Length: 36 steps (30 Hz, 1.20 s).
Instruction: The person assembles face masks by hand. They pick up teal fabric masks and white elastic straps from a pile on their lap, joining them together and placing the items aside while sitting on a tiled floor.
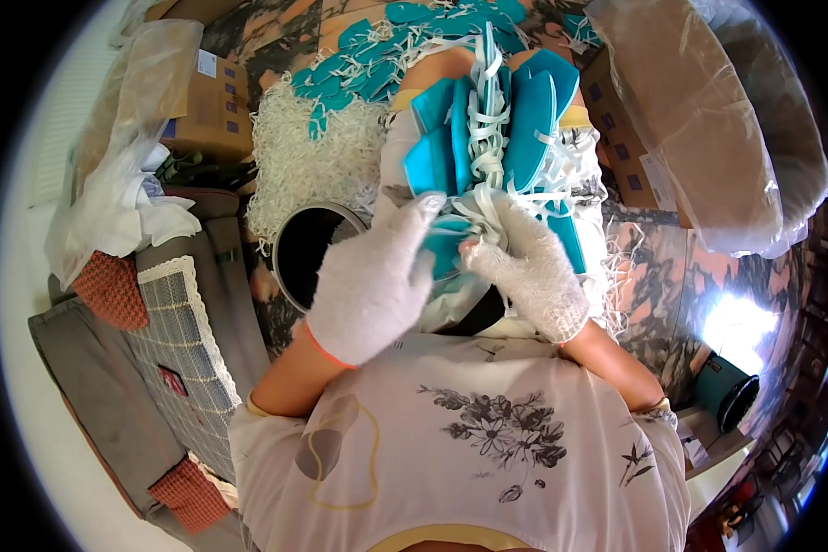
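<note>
A bundle of teal flat pieces (531,133) with rounded ends lies across my lap, white strips (488,138) knotted in a row down its middle. Both my hands wear white knit gloves. My left hand (374,285) is closed at the near end of the bundle, its fingers against a small teal piece (445,247). Opposite it, my right hand (527,267) is closed on the white strips, its bare thumb tip showing through the glove. The fingers of both hands partly hide what they grip.
Loose white trimmings (317,152) pile on the marble floor by my left knee, with scattered teal pieces (377,60) beyond. A dark round bin (290,276) stands at my left. Lined cardboard boxes (221,106) flank me; a grey sofa (110,386) is at left.
</note>
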Tool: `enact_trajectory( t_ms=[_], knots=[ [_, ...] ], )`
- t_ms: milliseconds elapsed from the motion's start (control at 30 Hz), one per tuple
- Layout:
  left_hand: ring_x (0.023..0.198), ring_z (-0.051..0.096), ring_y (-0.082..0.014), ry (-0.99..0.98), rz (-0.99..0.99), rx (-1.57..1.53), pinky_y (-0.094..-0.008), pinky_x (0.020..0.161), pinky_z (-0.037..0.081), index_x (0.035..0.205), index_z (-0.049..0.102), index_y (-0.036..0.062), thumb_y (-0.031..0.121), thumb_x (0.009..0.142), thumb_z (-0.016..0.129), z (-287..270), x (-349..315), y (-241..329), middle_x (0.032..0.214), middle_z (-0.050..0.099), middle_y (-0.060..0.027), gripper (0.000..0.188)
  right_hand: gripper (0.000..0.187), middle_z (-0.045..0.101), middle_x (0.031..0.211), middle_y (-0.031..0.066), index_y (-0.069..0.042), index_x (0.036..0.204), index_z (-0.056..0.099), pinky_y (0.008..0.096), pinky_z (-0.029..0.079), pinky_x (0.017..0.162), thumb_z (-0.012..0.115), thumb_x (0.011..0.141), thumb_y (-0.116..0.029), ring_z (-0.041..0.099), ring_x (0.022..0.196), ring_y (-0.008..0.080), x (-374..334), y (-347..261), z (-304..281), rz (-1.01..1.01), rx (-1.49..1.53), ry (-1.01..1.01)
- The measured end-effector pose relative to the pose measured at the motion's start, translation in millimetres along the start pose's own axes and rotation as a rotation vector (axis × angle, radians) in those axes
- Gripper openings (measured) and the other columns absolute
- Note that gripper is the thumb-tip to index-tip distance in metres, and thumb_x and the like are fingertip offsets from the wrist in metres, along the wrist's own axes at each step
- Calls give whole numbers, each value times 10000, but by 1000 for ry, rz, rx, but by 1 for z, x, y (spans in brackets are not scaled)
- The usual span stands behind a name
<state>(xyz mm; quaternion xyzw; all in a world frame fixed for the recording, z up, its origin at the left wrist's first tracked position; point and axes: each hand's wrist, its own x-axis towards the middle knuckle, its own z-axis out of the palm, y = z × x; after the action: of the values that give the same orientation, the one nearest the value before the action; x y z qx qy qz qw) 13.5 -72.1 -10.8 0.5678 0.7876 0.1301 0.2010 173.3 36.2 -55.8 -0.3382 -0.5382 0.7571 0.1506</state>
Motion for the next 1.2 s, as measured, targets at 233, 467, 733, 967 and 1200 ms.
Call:
enact_trajectory(
  t_ms=[233,467,733,967,1200],
  knots=[
    [704,657,-340,90,142,-308,-406,638,523,1136,607,98,49,835,627,-2,-1,-23,844,673,-140,305,204,645,972,157,-44,1013,685,395,518,708,708,818,-98,644,807,342,-2,0,-21,-460,-698,16],
    [831,642,-328,116,262,85,-402,706,503,1067,611,72,139,861,668,-5,8,-1,939,654,-141,224,120,624,954,144,-44,951,685,389,515,725,684,845,-99,631,834,339,0,-7,-15,-429,-828,-98],
    [692,627,-324,154,123,-128,-396,589,503,952,634,76,179,913,607,25,7,-15,805,604,-124,113,147,638,1078,100,-12,1047,677,320,505,817,621,942,-98,617,951,185,-8,-21,-27,-502,-294,-214],
    [753,609,-282,73,535,89,-393,662,512,946,658,109,207,864,597,28,8,-23,769,571,-66,141,263,633,937,34,-8,1133,632,272,501,750,638,968,-212,581,825,117,-36,-18,-33,-7,30,-370],
    [712,644,-274,77,238,81,-379,585,498,962,673,95,158,789,643,24,-26,-54,887,662,-75,187,112,667,756,58,37,969,668,263,488,562,603,884,1,609,635,110,-80,-38,-44,139,-162,15]
  ],
)
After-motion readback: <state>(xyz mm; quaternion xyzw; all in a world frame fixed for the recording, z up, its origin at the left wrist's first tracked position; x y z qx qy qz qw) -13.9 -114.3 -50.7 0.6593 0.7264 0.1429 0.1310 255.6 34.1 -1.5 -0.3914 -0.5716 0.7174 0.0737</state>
